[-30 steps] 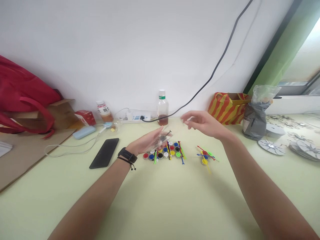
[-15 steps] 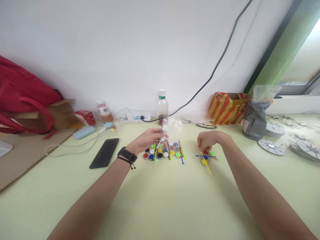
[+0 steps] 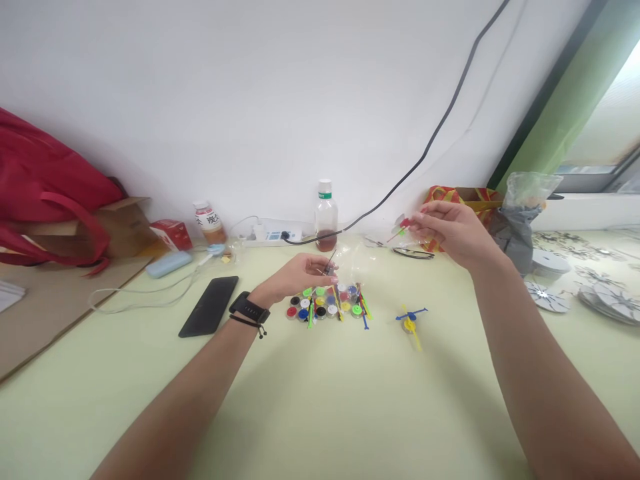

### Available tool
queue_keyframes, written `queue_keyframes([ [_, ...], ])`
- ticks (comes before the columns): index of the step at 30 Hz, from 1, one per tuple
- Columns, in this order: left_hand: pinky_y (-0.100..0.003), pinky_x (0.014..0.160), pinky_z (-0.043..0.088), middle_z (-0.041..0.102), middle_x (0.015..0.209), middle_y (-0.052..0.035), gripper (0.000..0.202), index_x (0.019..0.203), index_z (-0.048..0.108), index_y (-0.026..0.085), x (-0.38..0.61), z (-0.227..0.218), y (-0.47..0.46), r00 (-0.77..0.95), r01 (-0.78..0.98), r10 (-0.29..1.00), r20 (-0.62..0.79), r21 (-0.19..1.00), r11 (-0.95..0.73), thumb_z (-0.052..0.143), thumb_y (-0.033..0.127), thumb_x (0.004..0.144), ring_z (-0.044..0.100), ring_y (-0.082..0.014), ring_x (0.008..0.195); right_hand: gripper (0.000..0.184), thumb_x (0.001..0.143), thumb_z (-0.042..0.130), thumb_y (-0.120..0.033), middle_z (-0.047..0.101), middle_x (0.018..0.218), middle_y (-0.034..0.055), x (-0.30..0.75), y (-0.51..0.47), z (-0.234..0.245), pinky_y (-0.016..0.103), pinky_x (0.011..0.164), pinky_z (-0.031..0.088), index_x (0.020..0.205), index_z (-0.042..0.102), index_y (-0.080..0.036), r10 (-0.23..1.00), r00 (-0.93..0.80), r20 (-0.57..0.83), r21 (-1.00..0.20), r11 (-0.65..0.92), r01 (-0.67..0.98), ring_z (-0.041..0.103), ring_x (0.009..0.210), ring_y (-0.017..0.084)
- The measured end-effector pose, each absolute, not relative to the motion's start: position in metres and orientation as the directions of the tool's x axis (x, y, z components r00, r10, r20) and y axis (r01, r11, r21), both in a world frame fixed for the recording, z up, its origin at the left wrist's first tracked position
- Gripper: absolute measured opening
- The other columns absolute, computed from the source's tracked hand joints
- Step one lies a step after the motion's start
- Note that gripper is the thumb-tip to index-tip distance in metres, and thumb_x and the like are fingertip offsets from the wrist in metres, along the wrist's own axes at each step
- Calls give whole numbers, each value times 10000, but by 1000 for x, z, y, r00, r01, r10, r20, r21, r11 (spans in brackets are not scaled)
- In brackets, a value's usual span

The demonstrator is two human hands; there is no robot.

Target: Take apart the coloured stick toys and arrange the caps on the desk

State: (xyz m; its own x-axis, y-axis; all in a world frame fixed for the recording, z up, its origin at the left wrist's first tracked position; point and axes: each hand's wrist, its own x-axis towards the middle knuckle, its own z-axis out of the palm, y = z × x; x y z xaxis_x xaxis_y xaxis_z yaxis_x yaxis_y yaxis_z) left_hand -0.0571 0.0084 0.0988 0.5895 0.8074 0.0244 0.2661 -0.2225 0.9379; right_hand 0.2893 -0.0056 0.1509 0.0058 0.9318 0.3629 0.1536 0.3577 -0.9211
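Observation:
My left hand [image 3: 293,277], with a black watch on its wrist, is closed on a crinkled clear plastic bag [image 3: 359,261]. Just beneath the bag lies a cluster of round coloured discs with clear bases [image 3: 332,310], with several coloured plastic arrows [image 3: 365,317] among them. Raised over the table on the right, my right hand [image 3: 457,233] pinches red and green arrow spinners [image 3: 403,225]; a greyish disc shows at their edge. Below it, a blue arrow spinner [image 3: 413,317] and a yellow arrow spinner [image 3: 410,326] lie crossed on the table.
A black phone [image 3: 209,307] lies left of my left hand. Against the wall stand a bottle of dark drink [image 3: 326,213], a power strip [image 3: 275,235] and a striped bag [image 3: 480,198]. Glasses [image 3: 413,253] lie behind. Grey slotted discs [image 3: 615,301] are stacked right.
My right hand has risen from the table, away from me, with the red and green arrow spinners. The blue and yellow ones stay behind. The bag in my left hand has sunk slightly.

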Motion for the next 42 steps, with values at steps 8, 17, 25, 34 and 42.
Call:
queue_keyframes([
  [8,-348,868,546,753,1046,-90,431,1092,741,180,-54,107,3,634,230,773,27,947,-222,864,423,759,708,-237,976,467,687,910,-541,787,994,93,247,-11,152,424,952,616,930,706,-199,919,-80,387,-919,391,57,758,976,262],
  [17,-348,904,528,736,1094,-95,420,1111,721,183,-55,108,4,634,235,773,30,945,-229,850,415,784,693,-230,1016,447,734,868,-568,801,956,110,242,-17,151,394,857,636,907,733,-179,940,-201,277,-913,322,250,767,896,252],
  [25,-311,824,520,731,1019,-70,370,1078,733,188,-55,110,4,656,236,752,62,930,-282,829,417,804,682,-202,933,403,782,836,-557,796,900,110,236,-22,154,384,793,637,883,725,-184,950,-173,260,-898,304,317,761,802,234],
  [34,-363,889,547,749,1072,-95,445,1147,723,188,-58,110,6,634,263,772,41,927,-266,841,417,784,709,-249,1004,272,831,783,-469,784,887,68,239,-29,161,360,782,595,891,752,-206,892,-391,224,-805,396,441,748,883,248],
  [42,-359,824,562,743,1024,-89,413,1130,734,189,-55,114,2,661,271,744,94,895,-354,813,429,802,701,-242,951,169,826,764,-397,775,851,40,237,-26,157,353,724,586,879,756,-236,874,-424,237,-708,454,540,733,828,240],
])
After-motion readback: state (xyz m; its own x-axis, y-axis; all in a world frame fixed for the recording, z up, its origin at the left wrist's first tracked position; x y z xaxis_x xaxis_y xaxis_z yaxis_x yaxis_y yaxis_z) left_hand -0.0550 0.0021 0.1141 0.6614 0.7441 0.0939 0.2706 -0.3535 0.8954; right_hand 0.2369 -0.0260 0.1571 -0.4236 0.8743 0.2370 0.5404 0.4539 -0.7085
